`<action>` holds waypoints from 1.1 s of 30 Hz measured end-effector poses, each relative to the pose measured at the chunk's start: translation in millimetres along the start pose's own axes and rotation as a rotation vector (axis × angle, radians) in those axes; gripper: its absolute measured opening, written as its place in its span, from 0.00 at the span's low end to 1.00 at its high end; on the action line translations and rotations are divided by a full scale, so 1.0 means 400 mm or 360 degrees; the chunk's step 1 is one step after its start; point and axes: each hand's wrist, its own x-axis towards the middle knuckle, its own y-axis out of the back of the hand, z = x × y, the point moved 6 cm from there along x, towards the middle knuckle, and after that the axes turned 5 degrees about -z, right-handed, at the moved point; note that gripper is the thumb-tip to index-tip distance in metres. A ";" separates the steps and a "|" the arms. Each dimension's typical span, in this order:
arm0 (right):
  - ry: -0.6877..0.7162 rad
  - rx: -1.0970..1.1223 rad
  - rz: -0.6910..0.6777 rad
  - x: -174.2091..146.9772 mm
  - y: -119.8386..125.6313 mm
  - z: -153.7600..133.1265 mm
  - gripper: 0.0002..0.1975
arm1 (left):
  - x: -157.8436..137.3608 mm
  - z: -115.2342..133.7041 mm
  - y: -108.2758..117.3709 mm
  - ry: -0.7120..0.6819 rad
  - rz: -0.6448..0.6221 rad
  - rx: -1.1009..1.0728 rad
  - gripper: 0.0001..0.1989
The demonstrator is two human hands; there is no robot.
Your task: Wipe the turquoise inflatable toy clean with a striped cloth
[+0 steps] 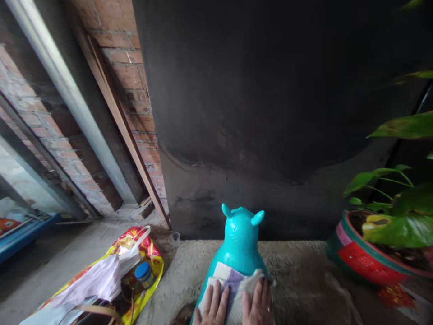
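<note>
A rough concrete floor (297, 289) bears a turquoise toy (240, 243), flowerpot (358, 257) and bag (101, 280).

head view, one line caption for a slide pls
Both hands, left hand and right hand, press a cloth onto a teal inflatable animal toy.

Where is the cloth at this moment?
In the head view, the cloth lies bottom centre on the back of the teal animal toy, pressed under the left hand and right hand, between the shopping bag and the plant pot.
</note>
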 end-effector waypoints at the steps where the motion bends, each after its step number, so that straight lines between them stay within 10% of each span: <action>1: 0.0044 0.0022 -0.0021 0.055 -0.004 -0.022 0.39 | 0.017 0.006 0.018 -0.0012 -0.0019 -0.0040 0.31; 12: 0.1065 -0.0029 -0.0258 0.462 0.093 -0.239 0.36 | 0.201 0.067 0.114 0.0121 0.0351 -0.0328 0.32; 18: 0.0875 -0.0108 -0.0475 0.634 0.060 -0.302 0.29 | 0.262 0.107 0.174 0.0140 0.0420 -0.0589 0.28; 25: 0.0904 0.0009 -0.0173 0.452 0.059 -0.238 0.30 | 0.216 0.078 0.151 0.0147 0.0216 -0.0225 0.33; 33: 0.0124 0.0355 -0.0125 0.252 -0.033 -0.048 0.42 | 0.130 0.007 0.090 0.0015 0.0081 -0.0375 0.37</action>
